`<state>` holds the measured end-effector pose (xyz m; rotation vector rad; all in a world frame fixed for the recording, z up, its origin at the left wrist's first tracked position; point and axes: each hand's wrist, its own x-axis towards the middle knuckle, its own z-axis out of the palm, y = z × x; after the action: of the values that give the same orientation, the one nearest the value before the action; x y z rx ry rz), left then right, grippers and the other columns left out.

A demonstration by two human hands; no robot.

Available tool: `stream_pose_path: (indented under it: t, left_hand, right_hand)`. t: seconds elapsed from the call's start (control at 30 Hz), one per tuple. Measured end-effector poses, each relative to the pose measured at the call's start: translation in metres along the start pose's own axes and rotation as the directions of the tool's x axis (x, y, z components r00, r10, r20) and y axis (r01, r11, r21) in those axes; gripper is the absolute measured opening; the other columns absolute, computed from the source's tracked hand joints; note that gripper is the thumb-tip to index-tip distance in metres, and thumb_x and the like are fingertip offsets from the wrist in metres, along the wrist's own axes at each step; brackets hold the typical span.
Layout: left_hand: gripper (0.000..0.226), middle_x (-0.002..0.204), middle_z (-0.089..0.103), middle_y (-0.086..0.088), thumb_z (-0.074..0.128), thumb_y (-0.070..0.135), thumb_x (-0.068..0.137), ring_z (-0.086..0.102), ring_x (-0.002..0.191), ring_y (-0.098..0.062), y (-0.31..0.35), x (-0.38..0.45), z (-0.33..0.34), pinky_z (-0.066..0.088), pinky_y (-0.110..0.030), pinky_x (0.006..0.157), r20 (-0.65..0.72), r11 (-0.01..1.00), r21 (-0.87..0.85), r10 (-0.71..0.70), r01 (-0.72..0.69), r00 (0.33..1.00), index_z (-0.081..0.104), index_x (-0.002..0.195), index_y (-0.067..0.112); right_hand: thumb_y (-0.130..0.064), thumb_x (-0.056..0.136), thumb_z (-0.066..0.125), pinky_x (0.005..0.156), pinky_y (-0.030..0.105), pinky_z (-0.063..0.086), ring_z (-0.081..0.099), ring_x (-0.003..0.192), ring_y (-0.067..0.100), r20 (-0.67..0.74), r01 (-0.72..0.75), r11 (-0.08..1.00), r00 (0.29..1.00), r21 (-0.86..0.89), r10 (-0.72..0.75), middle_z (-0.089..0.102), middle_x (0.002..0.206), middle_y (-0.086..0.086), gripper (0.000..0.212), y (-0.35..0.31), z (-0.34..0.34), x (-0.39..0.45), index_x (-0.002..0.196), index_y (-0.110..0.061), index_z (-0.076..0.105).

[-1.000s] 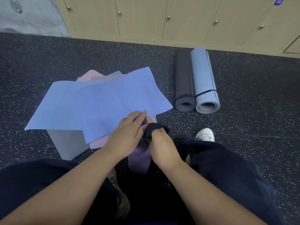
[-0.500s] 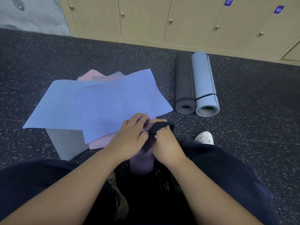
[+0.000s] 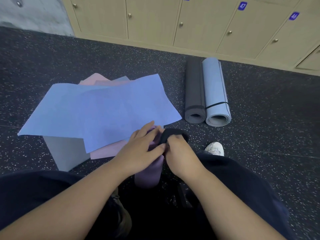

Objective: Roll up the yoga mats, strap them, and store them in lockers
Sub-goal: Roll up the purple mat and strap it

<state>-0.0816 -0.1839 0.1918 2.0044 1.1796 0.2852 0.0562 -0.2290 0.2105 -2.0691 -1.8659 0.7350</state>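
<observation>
A rolled purple yoga mat (image 3: 149, 175) lies between my knees, its far end under my hands. My left hand (image 3: 138, 149) rests on top of the roll, thumb and fingers round it. My right hand (image 3: 180, 153) pinches a black strap (image 3: 170, 134) that loops over the roll's far end. Flat blue mats (image 3: 103, 108) lie stacked to the left, over a pink mat (image 3: 107, 150) and a grey mat (image 3: 65, 151). A rolled dark grey mat (image 3: 194, 94) and a rolled light blue mat (image 3: 215, 94) with a black band lie side by side at the right.
A row of beige lockers (image 3: 199, 19) with round knobs and blue number tags runs along the back. The floor (image 3: 268, 118) is dark speckled rubber. My white shoe (image 3: 214, 148) shows beside my right knee. A grey concrete wall (image 3: 31, 13) stands at the far left.
My hands have drawn a little closer together on the purple roll, and the black strap has come further over its end. The view has tilted up slightly, showing more of the lockers.
</observation>
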Motion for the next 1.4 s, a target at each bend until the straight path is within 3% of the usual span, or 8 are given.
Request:
stream_pose_path:
  t: [0.17,0.37,0.6,0.77,0.93,1.1,1.23,1.4]
  left_hand:
    - [0.036,0.155,0.027,0.013,0.042,0.031,0.099,0.023,0.14,0.0,-0.007,0.007,0.002,0.022,-0.023,0.113,-0.088,0.995,-0.101,0.016,-0.025,0.996,0.061,0.127,0.017]
    - [0.045,0.138,0.054,0.006,0.039,0.012,0.097,0.047,0.128,-0.014,-0.007,0.006,-0.005,0.036,-0.031,0.106,-0.215,0.99,-0.133,-0.082,0.054,0.973,0.048,0.139,0.022]
    - [0.053,0.112,0.062,0.018,0.032,-0.007,0.088,0.058,0.093,-0.009,0.0,0.001,-0.007,0.044,-0.028,0.08,-0.272,0.969,-0.248,-0.086,0.017,0.958,0.046,0.101,0.042]
    - [0.052,0.104,0.062,0.023,0.035,-0.011,0.082,0.056,0.081,-0.005,0.002,0.002,-0.005,0.042,-0.026,0.076,-0.308,0.939,-0.341,-0.141,0.029,0.941,0.056,0.07,0.035]
    - [0.051,0.097,0.06,0.018,0.044,-0.005,0.086,0.061,0.09,-0.009,0.008,0.001,0.002,0.053,-0.036,0.085,-0.312,0.93,-0.362,-0.187,0.065,0.931,0.064,0.083,0.042]
    - [0.043,0.08,0.061,0.019,0.051,0.0,0.087,0.066,0.076,-0.017,0.009,0.002,0.002,0.056,-0.046,0.079,-0.262,0.88,-0.462,-0.255,0.111,0.931,0.064,0.087,0.041]
    - [0.017,0.081,0.065,0.012,0.056,0.007,0.09,0.067,0.071,-0.015,0.009,0.003,0.003,0.058,-0.044,0.077,-0.233,0.84,-0.512,-0.334,0.177,0.913,0.062,0.087,0.022]
    - [0.022,0.083,0.067,-0.003,0.05,0.004,0.097,0.067,0.08,-0.015,0.01,0.005,-0.003,0.058,-0.032,0.07,-0.104,0.676,-0.703,-0.402,0.219,0.909,0.064,0.082,0.011]
  right_hand:
    - [-0.026,0.084,0.068,0.08,0.022,0.037,0.053,0.104,0.019,-0.064,-0.007,0.985,0.998,0.174,0.018,0.049,0.118,0.003,0.051,-0.002,0.002,0.004,0.13,-0.02,0.048]
    - [-0.034,0.08,0.072,0.087,0.026,0.045,0.056,0.095,0.014,-0.107,0.007,0.972,0.994,0.234,0.019,0.052,0.106,-0.001,0.037,-0.002,0.001,0.007,0.111,-0.02,0.057]
    - [-0.033,0.082,0.069,0.089,0.023,0.042,0.054,0.097,0.014,-0.086,-0.028,0.966,0.995,0.256,0.052,0.05,0.108,0.0,0.046,-0.002,-0.002,0.008,0.125,-0.024,0.055]
    - [-0.032,0.083,0.066,0.078,0.02,0.035,0.053,0.107,0.016,-0.07,-0.054,0.971,0.995,0.231,0.072,0.057,0.114,0.0,0.046,-0.003,-0.007,0.007,0.126,-0.021,0.053]
    - [-0.043,0.085,0.064,0.076,0.025,0.035,0.053,0.111,0.021,-0.059,-0.156,0.971,0.984,0.179,0.169,0.06,0.117,0.002,0.053,-0.004,-0.007,0.007,0.126,-0.016,0.045]
    - [-0.048,0.083,0.065,0.079,0.027,0.038,0.054,0.112,0.023,-0.029,-0.228,0.959,0.971,0.171,0.236,0.058,0.115,0.002,0.06,-0.003,-0.009,0.006,0.125,-0.013,0.041]
    - [-0.049,0.082,0.064,0.073,0.027,0.035,0.056,0.104,0.024,-0.021,-0.248,0.956,0.967,0.158,0.254,0.052,0.098,-0.003,0.053,-0.001,-0.009,0.005,0.116,-0.014,0.042]
    - [-0.048,0.084,0.062,0.072,0.027,0.034,0.057,0.101,0.024,-0.028,-0.236,0.955,0.969,0.179,0.245,0.054,0.096,-0.004,0.046,0.004,-0.01,0.002,0.108,-0.017,0.039]
